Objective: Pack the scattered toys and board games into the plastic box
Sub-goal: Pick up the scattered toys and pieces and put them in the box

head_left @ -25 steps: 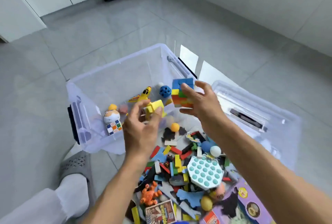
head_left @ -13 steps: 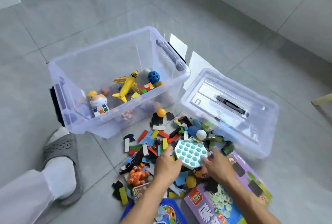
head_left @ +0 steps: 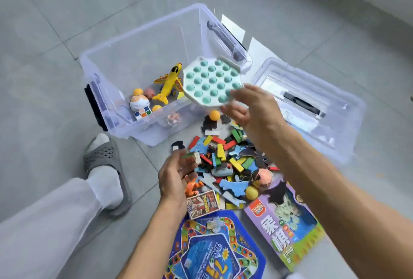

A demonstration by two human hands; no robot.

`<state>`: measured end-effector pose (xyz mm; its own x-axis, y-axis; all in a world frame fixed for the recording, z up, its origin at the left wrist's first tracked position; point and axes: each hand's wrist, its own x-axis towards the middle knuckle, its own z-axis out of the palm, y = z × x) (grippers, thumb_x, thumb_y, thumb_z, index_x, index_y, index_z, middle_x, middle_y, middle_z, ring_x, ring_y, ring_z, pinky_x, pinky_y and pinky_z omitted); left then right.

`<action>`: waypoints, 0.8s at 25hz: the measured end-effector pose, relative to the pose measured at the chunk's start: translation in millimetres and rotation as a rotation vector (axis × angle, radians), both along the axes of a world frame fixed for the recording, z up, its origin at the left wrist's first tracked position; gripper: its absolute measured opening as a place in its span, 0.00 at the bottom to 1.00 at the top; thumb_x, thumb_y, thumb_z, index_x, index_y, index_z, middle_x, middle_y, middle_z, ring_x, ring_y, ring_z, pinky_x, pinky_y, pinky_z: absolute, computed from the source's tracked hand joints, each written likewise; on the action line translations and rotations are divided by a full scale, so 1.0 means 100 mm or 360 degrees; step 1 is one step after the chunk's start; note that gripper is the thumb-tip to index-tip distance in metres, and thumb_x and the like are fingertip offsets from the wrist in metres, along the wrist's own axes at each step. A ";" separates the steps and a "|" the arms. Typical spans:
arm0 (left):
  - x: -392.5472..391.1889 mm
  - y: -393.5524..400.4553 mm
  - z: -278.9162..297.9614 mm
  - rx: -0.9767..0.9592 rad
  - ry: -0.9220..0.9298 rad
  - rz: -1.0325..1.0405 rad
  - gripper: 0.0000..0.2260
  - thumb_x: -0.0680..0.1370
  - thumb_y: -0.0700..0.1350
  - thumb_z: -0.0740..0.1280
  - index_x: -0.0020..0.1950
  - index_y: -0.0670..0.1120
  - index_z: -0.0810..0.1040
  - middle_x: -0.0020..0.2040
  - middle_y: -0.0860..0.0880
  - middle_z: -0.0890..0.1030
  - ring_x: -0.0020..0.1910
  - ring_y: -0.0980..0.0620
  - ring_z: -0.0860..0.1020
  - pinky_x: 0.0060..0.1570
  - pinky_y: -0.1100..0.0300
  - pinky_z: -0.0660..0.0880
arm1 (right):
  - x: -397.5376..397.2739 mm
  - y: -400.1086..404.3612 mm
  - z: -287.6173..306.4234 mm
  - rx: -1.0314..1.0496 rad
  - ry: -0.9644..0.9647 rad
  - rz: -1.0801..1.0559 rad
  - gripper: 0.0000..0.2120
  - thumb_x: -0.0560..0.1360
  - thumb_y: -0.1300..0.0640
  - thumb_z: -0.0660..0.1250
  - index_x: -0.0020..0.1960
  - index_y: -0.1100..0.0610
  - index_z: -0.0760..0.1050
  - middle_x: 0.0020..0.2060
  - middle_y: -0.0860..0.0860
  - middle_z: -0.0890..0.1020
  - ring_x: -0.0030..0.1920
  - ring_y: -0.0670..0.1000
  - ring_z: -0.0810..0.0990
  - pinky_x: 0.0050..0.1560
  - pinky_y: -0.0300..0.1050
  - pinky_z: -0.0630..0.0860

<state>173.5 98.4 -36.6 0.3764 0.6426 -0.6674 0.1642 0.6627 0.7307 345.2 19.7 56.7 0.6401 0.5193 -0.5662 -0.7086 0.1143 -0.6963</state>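
The right hand (head_left: 250, 108) pinches 1 corner of an octagonal pop-it bubble toy (head_left: 212, 84), holding it tilted above the near rim of the clear plastic box (head_left: 134, 39). It looks light, soft and floppy, so an edge pinch should do. The left hand (head_left: 176, 173) hovers over the scattered blocks (head_left: 223, 158), fingers curled, perhaps around a small piece. The box has open room beside the yellow toy plane (head_left: 168, 83).
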 end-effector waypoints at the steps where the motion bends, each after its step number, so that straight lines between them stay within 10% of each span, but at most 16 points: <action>1: -0.08 0.02 -0.01 0.0030 0.0146 -0.0112 0.07 0.78 0.47 0.66 0.49 0.45 0.81 0.44 0.43 0.84 0.40 0.49 0.80 0.38 0.57 0.74 | 0.15 0.16 0.15 0.0019 -0.0016 0.0045 0.14 0.76 0.66 0.68 0.61 0.66 0.73 0.53 0.64 0.81 0.52 0.62 0.82 0.49 0.50 0.83; 8: -0.13 -0.63 -0.36 0.0688 0.0548 -0.1534 0.10 0.78 0.41 0.64 0.54 0.52 0.80 0.49 0.50 0.83 0.43 0.52 0.80 0.43 0.53 0.78 | -0.21 -1.08 -0.74 -0.1244 -0.0980 0.0359 0.14 0.76 0.59 0.68 0.61 0.56 0.75 0.50 0.53 0.84 0.44 0.52 0.84 0.43 0.48 0.83; 13: 0.18 -1.06 -0.91 0.1722 0.1038 -0.2371 0.25 0.75 0.39 0.65 0.71 0.53 0.67 0.71 0.48 0.67 0.68 0.43 0.66 0.63 0.46 0.67 | -0.68 -1.66 -1.82 -0.1781 -0.1598 0.1390 0.29 0.75 0.51 0.65 0.74 0.46 0.61 0.73 0.50 0.67 0.63 0.57 0.75 0.60 0.54 0.74; 17: 0.32 -0.86 -0.96 0.1808 0.1068 -0.2352 0.10 0.79 0.44 0.62 0.59 0.51 0.76 0.58 0.50 0.77 0.60 0.47 0.72 0.61 0.51 0.69 | -0.66 -1.63 -1.99 -0.1750 -0.1625 0.1275 0.26 0.72 0.49 0.64 0.67 0.42 0.59 0.60 0.49 0.73 0.54 0.54 0.77 0.50 0.48 0.75; 20: 0.30 -0.74 -0.48 0.1428 0.0587 -0.1511 0.07 0.81 0.47 0.62 0.45 0.50 0.76 0.42 0.53 0.77 0.41 0.56 0.77 0.41 0.62 0.76 | -0.54 -1.57 -1.49 -0.1372 -0.1347 0.0538 0.26 0.70 0.49 0.73 0.62 0.37 0.65 0.55 0.41 0.76 0.49 0.42 0.77 0.44 0.36 0.76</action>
